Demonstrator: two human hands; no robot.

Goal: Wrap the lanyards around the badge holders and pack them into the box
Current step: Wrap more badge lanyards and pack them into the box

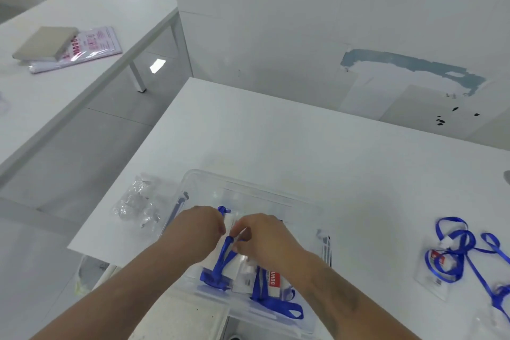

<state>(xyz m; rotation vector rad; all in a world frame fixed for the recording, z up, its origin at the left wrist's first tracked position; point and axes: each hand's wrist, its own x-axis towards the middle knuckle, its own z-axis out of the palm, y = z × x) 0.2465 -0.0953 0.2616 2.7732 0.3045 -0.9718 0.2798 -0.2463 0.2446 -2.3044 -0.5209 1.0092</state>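
1. Over the clear plastic box (205, 178) at the near edge of the white table (289, 141), both hands meet on one badge holder (231, 222) bound with a blue lanyard (225, 255).
2. The left hand (197, 225) has its fingers curled against the holder's left side; the right hand (266, 233) pinches at the lanyard's upper end, though motion blur makes the exact grip hard to read.
3. Inside the box, near its front wall, lies a wrapped holder with a red-and-white label (273, 283), a blue loop trailing from it.
4. Off to the right, well apart from the box, an unwrapped badge holder (438, 270) lies on the table under a loose lanyard (463, 246).
5. Left of the box sits crumpled clear plastic wrapping (135, 203), close to the table's left edge.
6. Beyond the box, the tabletop runs bare to the wall.
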